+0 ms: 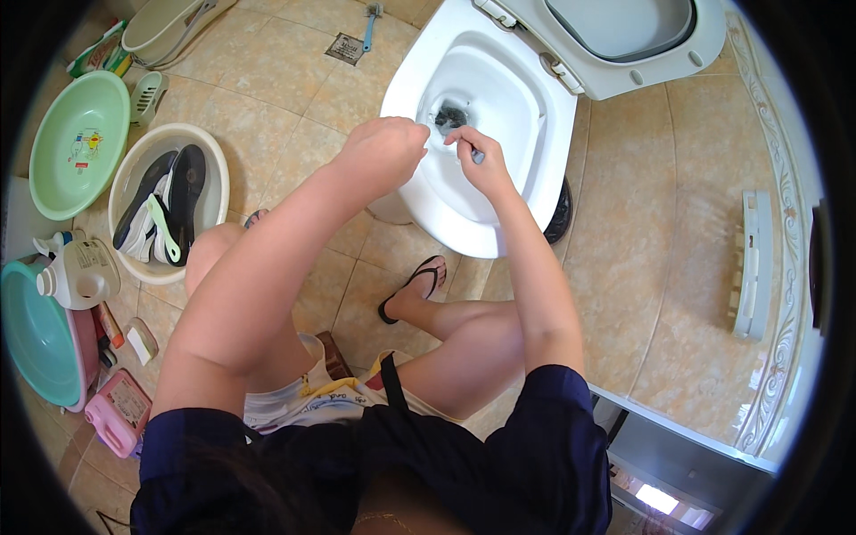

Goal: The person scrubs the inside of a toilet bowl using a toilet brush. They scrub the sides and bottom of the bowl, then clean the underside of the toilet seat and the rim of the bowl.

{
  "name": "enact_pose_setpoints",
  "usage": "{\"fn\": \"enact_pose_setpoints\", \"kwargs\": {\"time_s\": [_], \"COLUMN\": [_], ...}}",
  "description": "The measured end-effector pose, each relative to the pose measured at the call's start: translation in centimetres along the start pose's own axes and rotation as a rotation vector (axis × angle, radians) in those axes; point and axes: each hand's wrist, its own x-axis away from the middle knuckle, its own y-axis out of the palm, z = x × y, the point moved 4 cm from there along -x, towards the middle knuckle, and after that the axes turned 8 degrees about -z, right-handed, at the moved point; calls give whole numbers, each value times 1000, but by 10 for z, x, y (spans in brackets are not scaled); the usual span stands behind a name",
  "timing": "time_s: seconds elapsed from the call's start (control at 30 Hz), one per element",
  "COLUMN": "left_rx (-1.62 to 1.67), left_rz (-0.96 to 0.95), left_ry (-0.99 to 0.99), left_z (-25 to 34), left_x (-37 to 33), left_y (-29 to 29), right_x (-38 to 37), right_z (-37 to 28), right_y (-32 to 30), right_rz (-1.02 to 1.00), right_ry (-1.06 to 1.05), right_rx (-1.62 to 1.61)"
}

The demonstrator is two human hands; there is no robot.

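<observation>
A white toilet bowl stands in front of me with its seat and lid raised. My left hand is closed above the bowl's left rim; its curled fingers hide whatever may be in them. Over the bowl's opening, my right hand is closed round a short grey, handle-like piece, whose end pokes out beside the fingers. The rest of that piece is hidden. Just beyond the hands, a dark patch shows at the bottom of the bowl, too small to make out.
At left, a cream basin holds shoes and a green-handled brush. Around it are a green basin, a teal basin, a white jug and a pink bottle. A blue brush lies near the floor drain.
</observation>
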Motion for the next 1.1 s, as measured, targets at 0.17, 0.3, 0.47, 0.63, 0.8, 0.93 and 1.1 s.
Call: {"fn": "enact_pose_setpoints", "kwargs": {"time_s": [0.17, 0.3, 0.47, 0.63, 0.8, 0.93, 1.1], "left_rx": [-15, -28, -30, -50, -86, -73, -85], "left_rz": [16, -8, -28, -65, -97, -100, -100], "left_ry": [15, 8, -18, -79, -44, -40, -52], "left_z": [0, 0, 3, -3, 7, 5, -1], "left_x": [-3, -7, -6, -4, -10, -9, -7], "left_y": [3, 8, 8, 5, 6, 6, 4], "right_x": [7, 52, 109, 138, 121, 111, 129], "right_z": [-17, -59, -117, -169, -114, -98, -142], "right_y": [-12, -56, -93, -82, -87, -78, -86], "right_rz": [-34, -8, 96, -7, 188, 184, 118], "right_ry": [-11, 82, 101, 219, 162, 117, 254], "right_rx": [76, 170, 212, 117, 80, 81, -114]}}
